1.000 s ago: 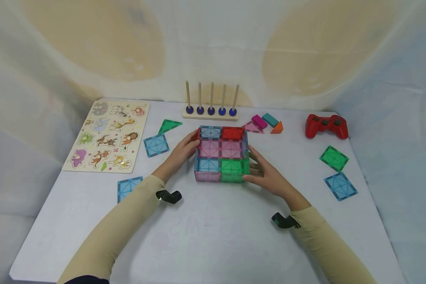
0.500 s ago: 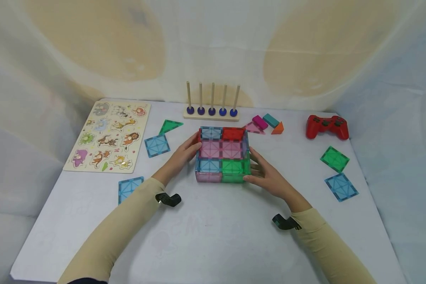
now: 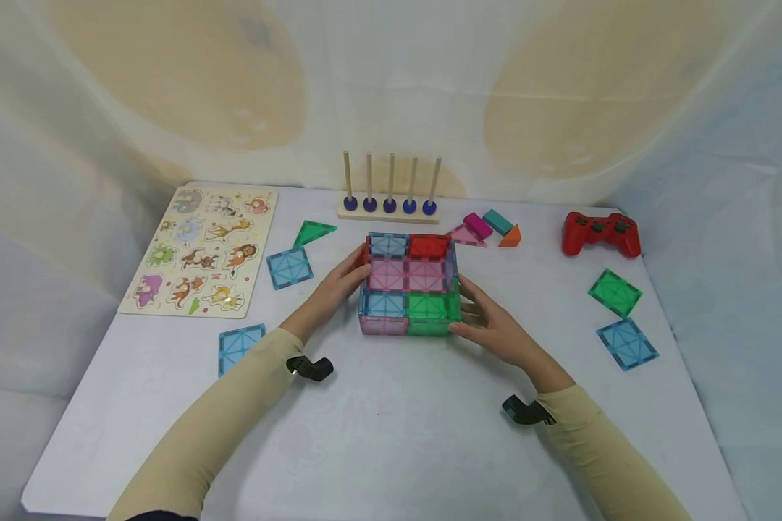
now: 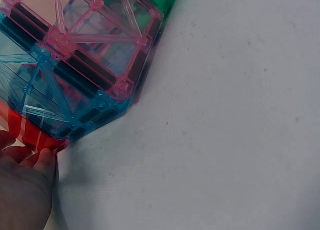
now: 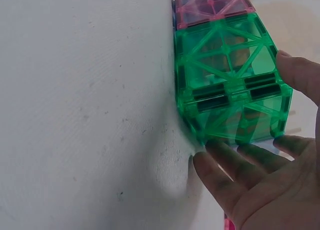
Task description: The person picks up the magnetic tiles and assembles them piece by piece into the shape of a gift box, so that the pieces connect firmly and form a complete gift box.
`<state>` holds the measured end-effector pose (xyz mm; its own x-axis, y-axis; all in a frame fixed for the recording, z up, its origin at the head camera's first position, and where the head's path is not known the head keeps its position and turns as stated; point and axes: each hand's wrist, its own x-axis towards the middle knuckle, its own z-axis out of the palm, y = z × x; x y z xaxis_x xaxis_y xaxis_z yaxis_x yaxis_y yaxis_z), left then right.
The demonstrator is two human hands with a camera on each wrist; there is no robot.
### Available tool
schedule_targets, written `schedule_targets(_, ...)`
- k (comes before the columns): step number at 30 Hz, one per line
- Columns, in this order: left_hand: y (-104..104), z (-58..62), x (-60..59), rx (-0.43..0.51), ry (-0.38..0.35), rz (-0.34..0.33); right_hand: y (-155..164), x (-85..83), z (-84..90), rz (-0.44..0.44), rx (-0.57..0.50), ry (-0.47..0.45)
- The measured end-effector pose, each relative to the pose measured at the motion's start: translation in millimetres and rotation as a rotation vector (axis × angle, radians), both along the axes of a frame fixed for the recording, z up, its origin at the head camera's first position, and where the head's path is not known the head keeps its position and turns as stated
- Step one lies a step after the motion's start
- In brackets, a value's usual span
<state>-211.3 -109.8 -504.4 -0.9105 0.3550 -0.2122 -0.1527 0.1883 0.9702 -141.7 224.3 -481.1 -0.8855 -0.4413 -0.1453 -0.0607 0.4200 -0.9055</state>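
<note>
A shallow square box of see-through magnetic tiles (image 3: 406, 275) stands on the white table between my hands. Pink, blue, green and red tiles make up its faces. My left hand (image 3: 331, 289) holds it at the left side, its curled fingers against a red tile (image 4: 31, 132). On the other side, my right hand (image 3: 498, 329) holds the front right corner, with the thumb by the front green tile (image 5: 225, 54) and the fingers at the green side tile (image 5: 245, 121). The fingertips behind the right wall are partly hidden in the head view.
Loose blue tiles (image 3: 289, 268) and a green triangle (image 3: 313, 231) lie left, near an animal puzzle board (image 3: 198, 253). A peg stand (image 3: 388, 208) with blue beads is behind. Small blocks (image 3: 497, 222), a red game controller (image 3: 601, 233) and a green tile (image 3: 615, 292) lie right.
Both hands keep their places at the box, and the box stays put. The whole head view has shifted very slightly.
</note>
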Motion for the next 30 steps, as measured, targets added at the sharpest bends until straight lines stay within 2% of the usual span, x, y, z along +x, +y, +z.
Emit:
schedule_targets(7,-1,-2.3,1.6,-0.002,-0.003,-0.009,8,3.6,0.3,-0.011,0.054,-0.011)
schedule_targets(13,-2,-4.0,2.2,0.008,0.002,-0.02,31,4.4,-2.0,-0.049,0.102,0.043)
schedule_targets(24,-4,-8.9,0.0,0.039,0.012,-0.043,105,-7.4,2.2,-0.249,0.292,0.091)
schedule_targets(28,-5,-8.6,0.1,0.038,0.016,-0.043,130,-11.2,6.1,-0.334,0.42,0.117)
schedule_targets(30,-5,-8.2,0.2,0.038,0.019,-0.044,142,-13.5,9.9,-0.365,0.487,0.081)
